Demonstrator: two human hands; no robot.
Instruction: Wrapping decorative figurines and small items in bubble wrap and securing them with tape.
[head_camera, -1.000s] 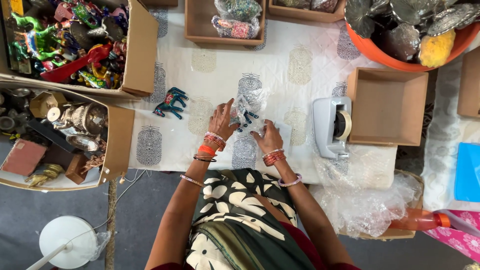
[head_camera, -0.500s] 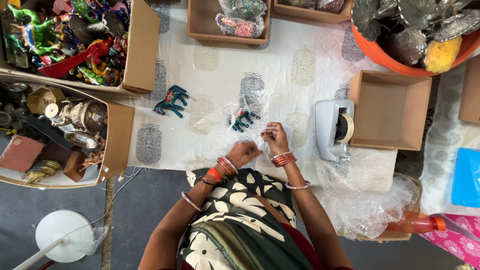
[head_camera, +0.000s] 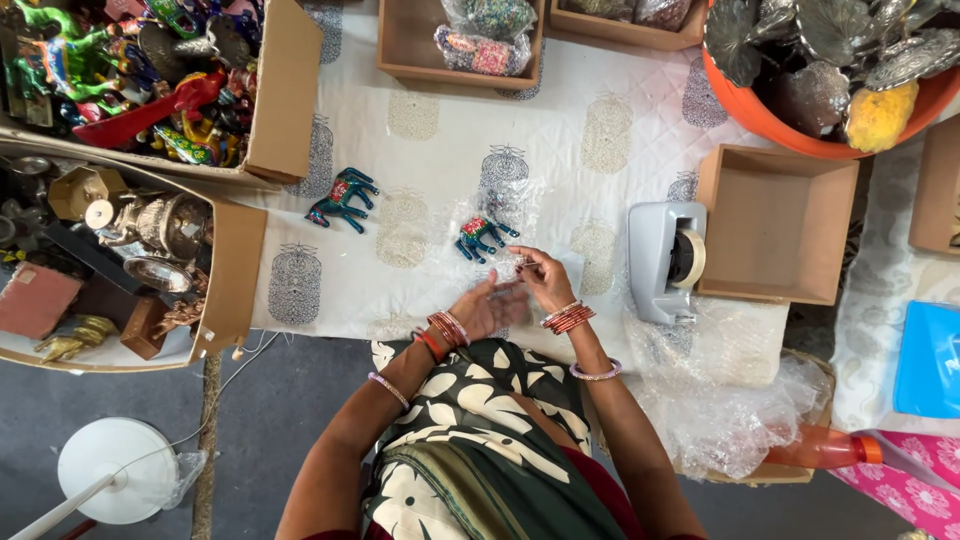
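My left hand (head_camera: 487, 305) is open, palm up, near the edge of the bench (head_camera: 420, 150). It touches the clear bubble wrap (head_camera: 500, 225) that lies there. My right hand (head_camera: 545, 278) is just beside it, and its fingers pinch something small and clear at the edge of the wrap. It may be tape, but I cannot tell for sure.

On the wrap, just past my fingers, is a little toy horse (head_camera: 482, 236). It is dark blue-green with red and green paint on its back, and it lies on its side with its legs pointing to my right. A second toy horse (head_camera: 342, 198) of the same kind lies on the white cloth to the left, well apart from the first.

To my right is a grey tape holder (head_camera: 660, 258) with a roll of tape in it. Next to that is a brown box (head_camera: 775, 225) with nothing in it.

To my left, a cardboard box (head_camera: 235, 270) holds shiny metal things, like small pots and a bell. Farther off, another cardboard box (head_camera: 285, 90) is full of bright painted toy animals. At the far edge, a small brown tray (head_camera: 400, 45) holds wrapped things in clear bags. An orange tub (head_camera: 770, 120) at the far right holds silver metal leaves and a yellow fluffy ball.
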